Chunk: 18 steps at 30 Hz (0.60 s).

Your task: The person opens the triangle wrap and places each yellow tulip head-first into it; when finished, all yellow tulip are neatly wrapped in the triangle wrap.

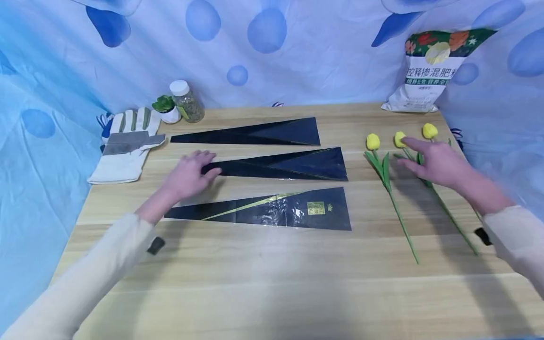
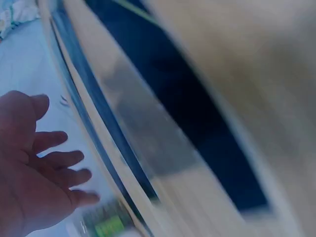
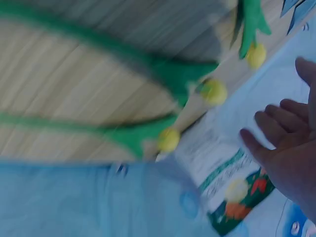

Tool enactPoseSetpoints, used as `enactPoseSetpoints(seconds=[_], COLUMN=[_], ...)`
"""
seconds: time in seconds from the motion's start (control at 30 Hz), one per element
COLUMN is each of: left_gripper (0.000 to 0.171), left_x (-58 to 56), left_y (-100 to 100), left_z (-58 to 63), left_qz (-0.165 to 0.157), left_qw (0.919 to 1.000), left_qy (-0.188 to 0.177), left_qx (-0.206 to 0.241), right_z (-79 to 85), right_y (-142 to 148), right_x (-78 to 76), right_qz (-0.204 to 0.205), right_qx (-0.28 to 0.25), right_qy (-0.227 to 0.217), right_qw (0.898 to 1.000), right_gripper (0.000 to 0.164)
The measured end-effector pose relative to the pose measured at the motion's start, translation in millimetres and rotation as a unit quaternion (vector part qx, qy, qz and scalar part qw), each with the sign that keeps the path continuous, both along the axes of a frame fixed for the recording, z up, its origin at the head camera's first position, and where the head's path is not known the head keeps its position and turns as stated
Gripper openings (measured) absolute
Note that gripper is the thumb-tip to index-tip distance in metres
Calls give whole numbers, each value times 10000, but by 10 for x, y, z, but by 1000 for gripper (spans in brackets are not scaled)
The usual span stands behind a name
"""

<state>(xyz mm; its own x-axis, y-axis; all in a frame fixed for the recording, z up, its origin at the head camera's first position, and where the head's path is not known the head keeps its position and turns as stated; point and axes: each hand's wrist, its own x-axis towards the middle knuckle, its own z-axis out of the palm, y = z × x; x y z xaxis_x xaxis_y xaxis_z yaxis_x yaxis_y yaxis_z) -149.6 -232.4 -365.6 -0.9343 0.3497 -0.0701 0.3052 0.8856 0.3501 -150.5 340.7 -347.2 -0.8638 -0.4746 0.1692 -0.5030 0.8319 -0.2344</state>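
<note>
Before me I have a pale wood-grained table point(image 1: 263, 278). On it three flat, tapering black wrappers point(image 1: 314, 165) lie one beyond another, wide ends to my right. Further right lie three yellow tulips point(image 1: 372, 141). Far left I see a white-and-grey glove point(image 1: 116, 163), a potted plant point(image 1: 171, 114) and a capped jar point(image 1: 191, 107); far right, a printed bag point(image 1: 418, 92).

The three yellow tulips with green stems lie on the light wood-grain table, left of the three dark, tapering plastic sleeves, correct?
Not quite: the head view shows the three yellow tulips with green stems to the right of the three dark, tapering plastic sleeves, not the left. They do lie on the light wood-grain table.
</note>
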Motion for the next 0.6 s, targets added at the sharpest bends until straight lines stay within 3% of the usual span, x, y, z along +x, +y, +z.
enactPoseSetpoints(seconds=[0.13, 0.3, 0.47, 0.6], left_gripper=[43, 39, 44, 45], left_x=[-316, -693, -980, -1148], left_y=[455, 959, 1219, 1351], left_z=[-76, -223, -356, -428], left_qz=[-49, -68, 117, 218], left_qw=[9966, 9947, 9938, 9913], left_qy=[313, 433, 202, 45], left_qx=[759, 935, 1089, 1297], right_z=[-94, -266, -353, -397], right_y=[-348, -742, -1034, -1161], right_x=[-180, -432, -646, -770], right_qz=[89, 98, -77, -150], right_qx=[-495, -1139, -1682, -2011], right_qy=[-78, -460, -816, -885], right_qw=[9987, 9924, 9823, 9755], right_gripper=[44, 35, 36, 34])
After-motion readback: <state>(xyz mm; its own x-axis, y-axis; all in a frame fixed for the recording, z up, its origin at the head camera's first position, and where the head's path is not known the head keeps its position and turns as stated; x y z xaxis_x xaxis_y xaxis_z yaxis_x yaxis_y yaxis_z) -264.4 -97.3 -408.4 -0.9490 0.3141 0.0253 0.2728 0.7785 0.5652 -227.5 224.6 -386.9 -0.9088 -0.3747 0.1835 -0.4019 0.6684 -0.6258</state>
